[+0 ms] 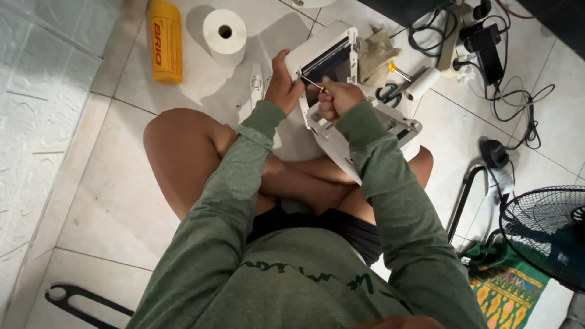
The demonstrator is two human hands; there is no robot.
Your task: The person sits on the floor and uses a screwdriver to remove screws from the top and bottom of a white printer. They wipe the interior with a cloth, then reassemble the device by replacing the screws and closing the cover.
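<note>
One white printer [341,91] is gripped by the left hand [282,85] — one screwdriver [312,82] is clenched in the right hand [337,97].

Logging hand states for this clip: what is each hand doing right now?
Left hand: closed on the edge of the white device, steadying it.
Right hand: closed around a screwdriver, tip at the device.

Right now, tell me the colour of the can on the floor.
Yellow can, clearest in the head view.

Pale tiled floor [122,201]; white textured wall [36,122] at left; black fan [542,231] at right.
</note>
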